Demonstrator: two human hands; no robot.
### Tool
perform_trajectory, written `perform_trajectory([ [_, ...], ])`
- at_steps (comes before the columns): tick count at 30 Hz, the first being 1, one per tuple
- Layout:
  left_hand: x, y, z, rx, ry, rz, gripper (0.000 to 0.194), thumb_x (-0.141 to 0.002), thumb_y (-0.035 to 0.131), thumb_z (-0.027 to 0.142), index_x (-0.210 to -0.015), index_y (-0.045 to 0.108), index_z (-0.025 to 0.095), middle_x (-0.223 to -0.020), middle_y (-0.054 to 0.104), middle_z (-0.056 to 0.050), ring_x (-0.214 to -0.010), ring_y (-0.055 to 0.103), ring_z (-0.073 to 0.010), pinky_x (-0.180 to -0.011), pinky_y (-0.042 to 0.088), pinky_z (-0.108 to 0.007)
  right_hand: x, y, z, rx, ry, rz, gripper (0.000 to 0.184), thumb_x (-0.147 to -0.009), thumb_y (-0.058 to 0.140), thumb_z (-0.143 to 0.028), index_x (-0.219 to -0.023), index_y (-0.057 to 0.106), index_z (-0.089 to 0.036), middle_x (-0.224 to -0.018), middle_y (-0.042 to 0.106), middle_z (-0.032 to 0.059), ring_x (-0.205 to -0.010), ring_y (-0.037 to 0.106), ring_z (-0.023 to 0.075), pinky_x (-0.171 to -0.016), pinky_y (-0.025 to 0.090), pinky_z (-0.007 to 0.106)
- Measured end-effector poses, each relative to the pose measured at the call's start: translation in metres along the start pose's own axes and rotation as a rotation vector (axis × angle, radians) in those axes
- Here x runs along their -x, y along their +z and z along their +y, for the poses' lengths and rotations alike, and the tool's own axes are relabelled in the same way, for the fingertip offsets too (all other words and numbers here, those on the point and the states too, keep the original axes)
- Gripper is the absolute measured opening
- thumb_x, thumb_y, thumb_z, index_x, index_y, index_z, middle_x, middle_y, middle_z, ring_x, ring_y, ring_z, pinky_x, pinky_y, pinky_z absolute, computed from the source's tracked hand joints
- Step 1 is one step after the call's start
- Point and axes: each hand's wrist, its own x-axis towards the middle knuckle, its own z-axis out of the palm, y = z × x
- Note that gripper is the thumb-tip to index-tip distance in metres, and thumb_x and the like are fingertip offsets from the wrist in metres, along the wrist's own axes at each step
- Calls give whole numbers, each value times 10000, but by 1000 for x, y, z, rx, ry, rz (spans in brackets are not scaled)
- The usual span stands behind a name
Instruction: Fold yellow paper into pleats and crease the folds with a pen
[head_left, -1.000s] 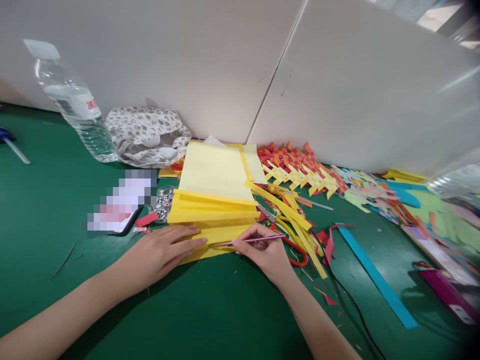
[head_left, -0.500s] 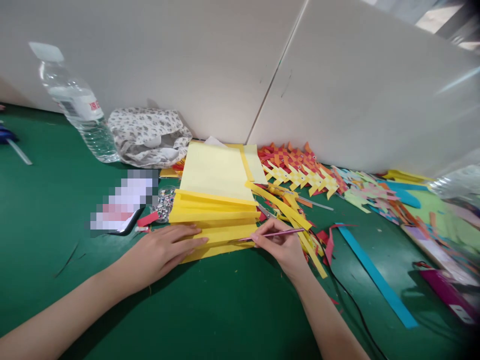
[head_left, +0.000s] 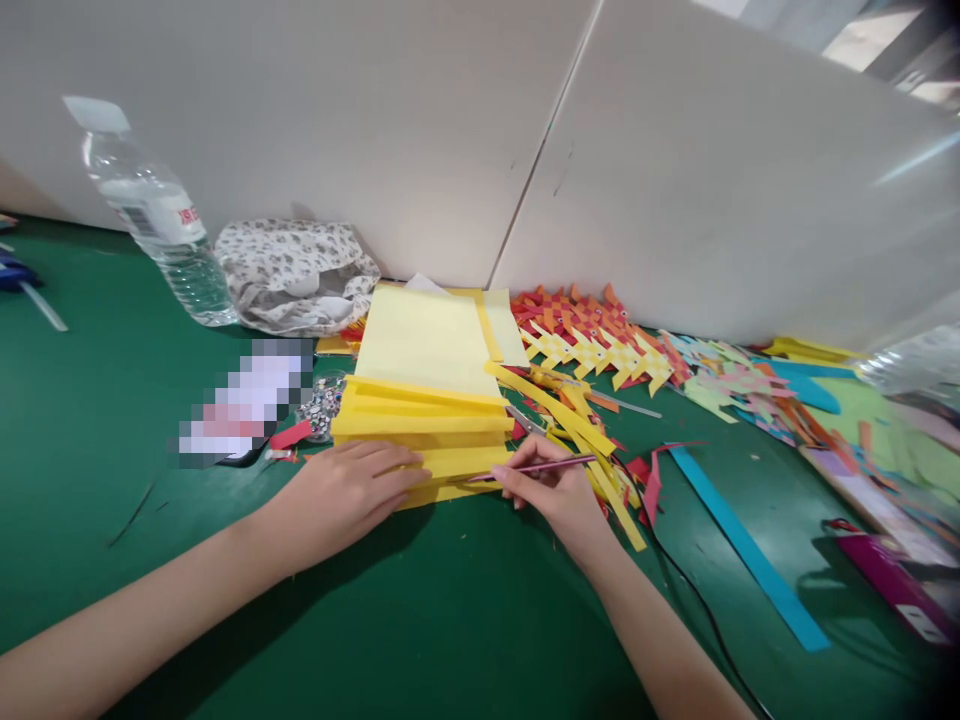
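A folded yellow paper (head_left: pixel 420 440), creased across into several strips, lies on the green tabletop in front of me. My left hand (head_left: pixel 352 490) rests flat on its lower left part, fingers stretched out, and covers that corner. In my right hand (head_left: pixel 544 485) a slim, dark pinkish pencil (head_left: pixel 551 466) is pinched between thumb and fingers. Its tip points left and is at the paper's lower strip; whether it touches is too fine to tell. Pale yellow sheets (head_left: pixel 427 335) lie just behind the folded paper.
Left stand a water bottle (head_left: pixel 161 220), a patterned cloth bag (head_left: pixel 296 275), a phone (head_left: pixel 247 400) and a bag of beads (head_left: pixel 324 405). Right are scissors (head_left: pixel 523 420), yellow strips (head_left: pixel 577 420), woven paper fish (head_left: pixel 600 350), a blue strip (head_left: pixel 742 545), a black cable (head_left: pixel 694 590) and a purple power bank (head_left: pixel 889 580).
My left hand has slid right across the folded paper and covers more of its lower left corner. The pencil tip sits slightly farther right on the paper. The view has shifted a little.
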Motion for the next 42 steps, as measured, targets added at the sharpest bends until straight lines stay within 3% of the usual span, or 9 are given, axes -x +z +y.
perform_trajectory([
  [12, -7, 11, 3, -17, 23, 74, 313, -927, 370, 144, -1116, 618, 179, -1070, 697, -68, -924, 658, -181, -765, 554, -318, -5, 9, -2, 81, -76, 68, 306, -668, 763, -374, -630, 521, -191, -547, 523, -45, -490, 475, 100, -456, 372, 224],
  [22, -4, 12, 4, -56, 48, 75, 306, -953, 356, 174, -1142, 596, 155, -1091, 687, -86, -932, 660, -192, -766, 549, -327, 2, 16, -1, 39, -15, 143, 309, -709, 729, -431, -661, 540, -192, -563, 628, -2, -433, 538, 110, -418, 435, 217],
  [29, -4, 12, 4, -58, 25, 79, 290, -957, 370, 193, -1145, 590, 178, -1083, 693, -66, -935, 660, -187, -761, 546, -312, 1, 3, 9, -1, -6, 269, 350, -670, 765, -420, -622, 503, -192, -508, 610, -16, -409, 530, 99, -391, 411, 188],
  [42, -5, 13, 4, -23, 18, 80, 295, -960, 369, 205, -1154, 591, 187, -1088, 690, -56, -944, 658, -195, -763, 546, -335, -5, -28, 14, -15, -25, 384, 327, -653, 780, -377, -607, 524, -179, -476, 580, -25, -384, 494, 89, -375, 383, 189],
])
